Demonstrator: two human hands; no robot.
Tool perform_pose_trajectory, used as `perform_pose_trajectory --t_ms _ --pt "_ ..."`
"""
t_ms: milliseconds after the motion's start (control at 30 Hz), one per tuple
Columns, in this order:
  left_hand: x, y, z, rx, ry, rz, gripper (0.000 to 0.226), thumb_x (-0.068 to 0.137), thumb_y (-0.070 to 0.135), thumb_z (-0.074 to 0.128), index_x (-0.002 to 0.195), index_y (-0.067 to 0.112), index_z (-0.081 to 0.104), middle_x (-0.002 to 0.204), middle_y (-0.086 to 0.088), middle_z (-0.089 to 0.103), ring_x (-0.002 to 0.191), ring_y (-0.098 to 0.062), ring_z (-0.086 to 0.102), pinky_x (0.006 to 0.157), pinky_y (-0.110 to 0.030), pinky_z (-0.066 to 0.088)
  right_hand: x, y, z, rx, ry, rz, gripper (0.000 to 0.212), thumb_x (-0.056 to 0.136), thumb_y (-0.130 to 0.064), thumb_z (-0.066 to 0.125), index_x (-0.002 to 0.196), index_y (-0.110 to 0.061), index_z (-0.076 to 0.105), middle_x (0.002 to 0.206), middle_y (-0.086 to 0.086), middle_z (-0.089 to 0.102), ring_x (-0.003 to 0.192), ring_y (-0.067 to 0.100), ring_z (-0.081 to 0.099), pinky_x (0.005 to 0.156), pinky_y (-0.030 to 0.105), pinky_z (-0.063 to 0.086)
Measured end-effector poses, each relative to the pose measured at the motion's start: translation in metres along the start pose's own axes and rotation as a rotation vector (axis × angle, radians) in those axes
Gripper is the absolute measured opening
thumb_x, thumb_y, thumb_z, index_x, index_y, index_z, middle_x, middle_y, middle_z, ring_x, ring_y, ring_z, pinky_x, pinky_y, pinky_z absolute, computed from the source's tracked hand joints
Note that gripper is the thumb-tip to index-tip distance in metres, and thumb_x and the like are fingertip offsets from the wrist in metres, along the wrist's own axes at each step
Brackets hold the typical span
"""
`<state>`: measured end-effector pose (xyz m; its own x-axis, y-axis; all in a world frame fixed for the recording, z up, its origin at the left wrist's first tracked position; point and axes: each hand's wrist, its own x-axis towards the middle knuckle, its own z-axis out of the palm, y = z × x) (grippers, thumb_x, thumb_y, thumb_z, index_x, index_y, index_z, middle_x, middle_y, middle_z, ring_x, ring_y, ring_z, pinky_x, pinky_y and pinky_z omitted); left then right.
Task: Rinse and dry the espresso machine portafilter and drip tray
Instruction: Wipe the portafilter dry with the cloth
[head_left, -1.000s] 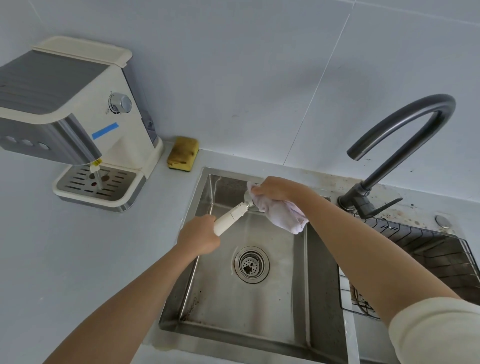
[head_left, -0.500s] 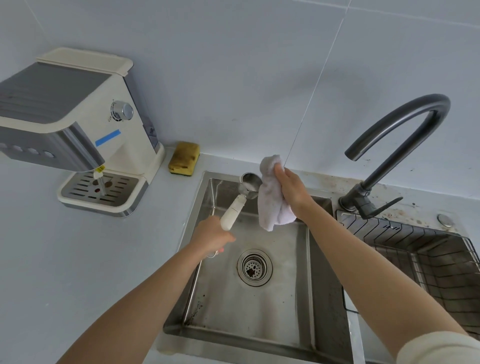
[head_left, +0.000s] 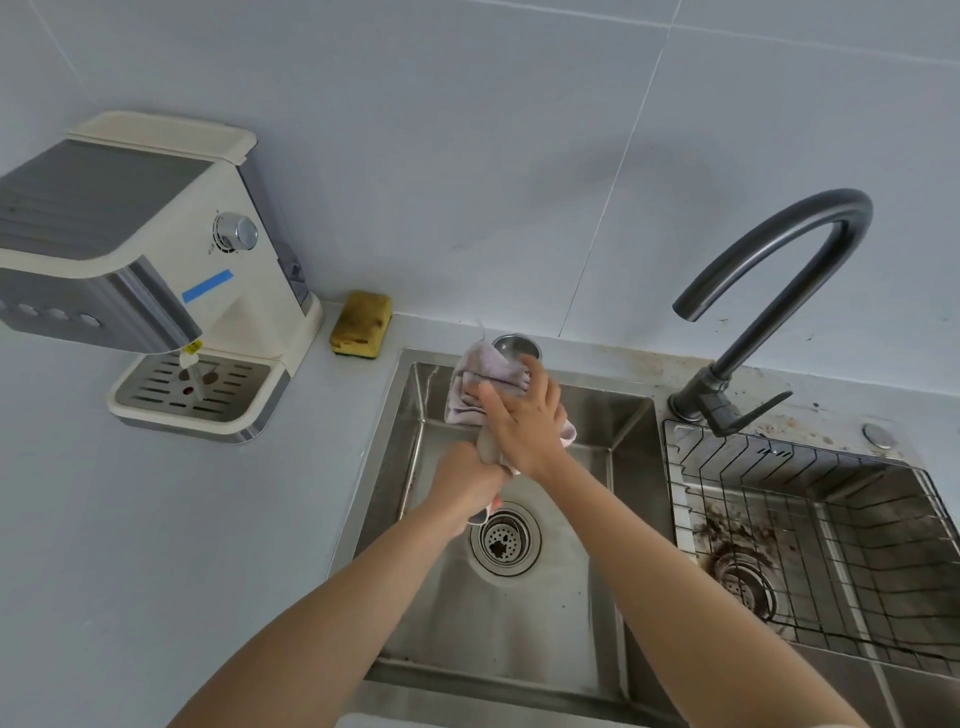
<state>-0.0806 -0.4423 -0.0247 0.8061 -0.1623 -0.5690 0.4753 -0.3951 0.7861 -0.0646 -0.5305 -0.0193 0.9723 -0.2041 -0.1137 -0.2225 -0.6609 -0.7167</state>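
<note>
- Above the left hand (head_left: 467, 483), which is fisted round its handle, the portafilter (head_left: 516, 347) shows a shiny steel cup.
- Under the right hand (head_left: 524, 426), fingers spread, a pale cloth (head_left: 480, 384) is pressed against it.

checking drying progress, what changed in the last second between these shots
The right hand lifted the cloth off the portafilter basket, then brought it down lower; it now presses the cloth against the neck, basket uncovered. The portafilter tipped more upright. Unchanged: left hand grips the handle, drip tray sits in the machine.
</note>
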Motion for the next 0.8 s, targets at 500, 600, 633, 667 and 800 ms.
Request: perform_pose_trajectory --t_ms 500,600,633,667,800 --pt "-0.012 -0.006 0.022 0.285 0.136 0.160 0.025 0.079 0.010 0.053 0.103 0.005 0.058 0.079 -0.008 0.060 0.074 -0.031 0.065 0.054 -0.029 0.043 0.009 -0.012 -0.016 0.439 0.227 0.510 0.097 0.061 -0.044 0.081 0.133 -0.009 0.026 0.138 0.011 0.030 0.128 0.028 0.036 0.108 0.042 0.034" --pt "-0.016 -0.006 0.023 0.374 0.133 0.200 0.027 0.081 0.011 0.052 0.107 0.005 0.056 0.077 -0.005 0.057 0.068 -0.026 0.060 0.045 -0.023 0.036 0.011 -0.008 -0.024 0.617 0.061 0.584 0.088 0.062 -0.046 0.079 0.128 -0.004 0.037 0.128 0.009 0.051 0.113 0.026 0.053 0.095 0.039 0.046" --pt "-0.017 -0.006 0.023 0.403 0.124 0.212 0.027 0.081 0.010 0.052 0.108 0.006 0.055 0.077 -0.005 0.058 0.065 -0.023 0.058 0.043 -0.022 0.034 0.011 -0.006 -0.027 0.687 0.014 0.590 0.077 0.066 -0.040 0.078 0.123 -0.001 0.045 0.120 0.009 0.059 0.106 0.024 0.058 0.088 0.036 0.048" --pt "-0.019 -0.005 0.023 0.424 0.112 0.221 0.027 0.081 0.010 0.052 0.108 0.006 0.053 0.078 -0.006 0.059 0.064 -0.022 0.057 0.042 -0.022 0.035 0.011 -0.004 -0.029 0.734 -0.014 0.605 0.064 0.069 -0.033 0.077 0.118 0.001 0.051 0.111 0.010 0.064 0.099 0.024 0.061 0.084 0.035 0.050" --pt "-0.022 0.001 0.018 0.408 0.056 0.257 0.024 0.078 0.002 0.053 0.101 0.009 0.048 0.087 -0.013 0.061 0.069 -0.028 0.062 0.050 -0.030 0.043 0.007 -0.005 -0.030 0.871 -0.056 0.678 0.044 0.074 -0.015 0.074 0.111 0.003 0.059 0.092 0.011 0.066 0.090 0.027 0.064 0.087 0.040 0.053"
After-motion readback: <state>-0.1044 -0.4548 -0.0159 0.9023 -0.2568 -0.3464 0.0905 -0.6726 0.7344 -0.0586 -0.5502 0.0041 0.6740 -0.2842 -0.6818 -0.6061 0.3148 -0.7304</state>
